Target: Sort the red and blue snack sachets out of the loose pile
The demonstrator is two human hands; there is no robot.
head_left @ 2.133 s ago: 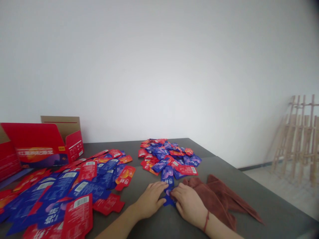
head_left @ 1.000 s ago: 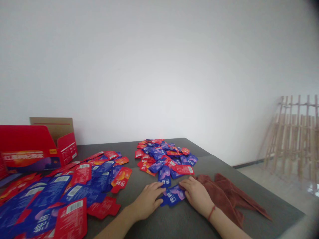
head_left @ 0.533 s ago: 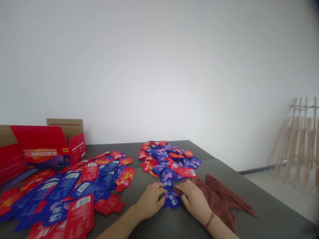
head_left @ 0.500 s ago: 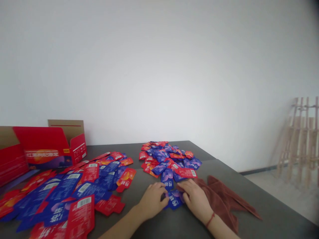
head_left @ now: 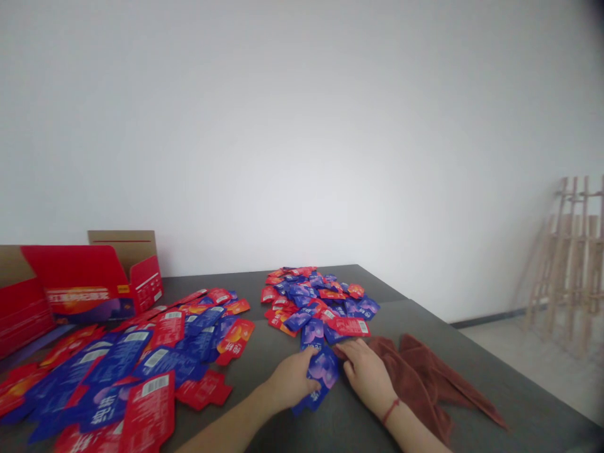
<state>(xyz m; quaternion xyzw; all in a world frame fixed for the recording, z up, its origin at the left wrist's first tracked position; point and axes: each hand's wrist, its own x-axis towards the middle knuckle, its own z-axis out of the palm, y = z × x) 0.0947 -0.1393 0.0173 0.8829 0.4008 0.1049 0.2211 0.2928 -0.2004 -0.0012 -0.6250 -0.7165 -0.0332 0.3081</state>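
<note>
A blue foil sachet (head_left: 323, 377) lies tilted between my hands, its lower corner pointing toward me. My left hand (head_left: 292, 380) has its fingers closed on the sachet's left side. My right hand (head_left: 367, 372) rests on the table, fingertips at the sachet's upper right edge, and holds nothing I can make out. Just beyond them spreads a heap of small blue and red sachets (head_left: 316, 302). Another blue sachet (head_left: 313, 333) sits at the heap's near edge, close to both hands.
A wider spread of larger red and blue flat packets (head_left: 117, 371) covers the dark grey table (head_left: 391, 314) at left, with an open red carton (head_left: 80, 283) behind it. A crumpled brown towel (head_left: 425, 384) lies right of my right hand. Wooden frames (head_left: 566, 270) lean by the wall.
The blue sachet between my hands has turned and now slants toward me, with my left hand closed on it. My hands have drawn slightly apart.
</note>
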